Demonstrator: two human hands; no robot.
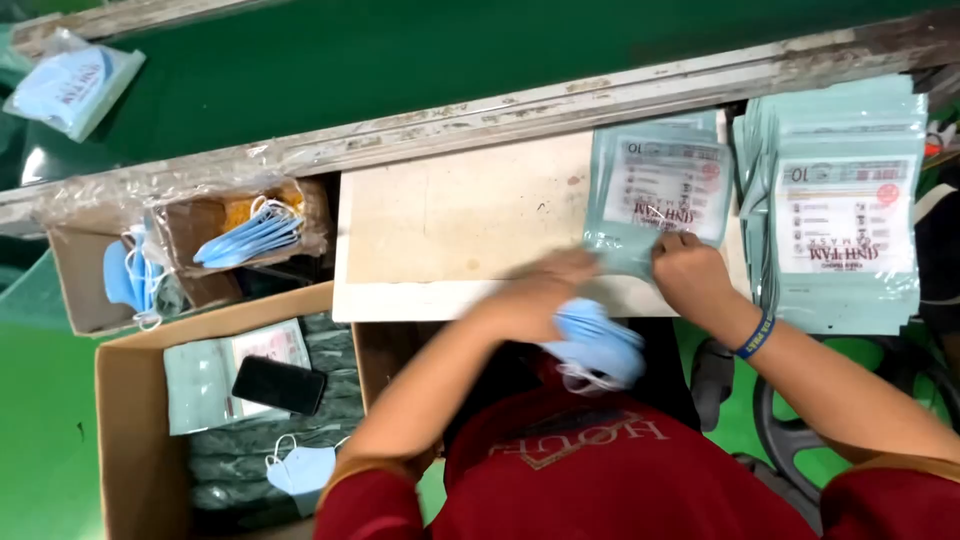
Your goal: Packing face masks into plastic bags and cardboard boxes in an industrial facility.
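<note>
Red shirt [590, 470] lowest in view, sleeves running up to both hands. Left hand [545, 290], blurred with motion, closed around a stack of pale blue face masks [598, 345], ear loops dangling beneath; gripped as a bundle, probably so all go together. Right hand [688, 270], a blue wristband [755, 335] on its wrist, pinching the near edge of a flat teal pouch [660, 190] with fingers curled, seemingly pulling its mouth apart; how far the fingers are spread, hard to tell. Pouch lying on the pale tabletop [460, 215] just ahead of the right hand, mouth turned toward the masks, the two hands nearly touching. Beyond the right hand's outer side, a tall pile of the same pouches [845, 210], within easy reach. Past the left hand's outer side, a small carton with loose blue masks [250, 232] under clear film, likely the supply. Nearer and lower on that side, a big cardboard box [130, 420] holding a filled pouch, a black phone [278, 384] and one stray mask [300, 468]. Farther ahead, a green belt [400, 60] carrying a finished pack [75, 85].
</note>
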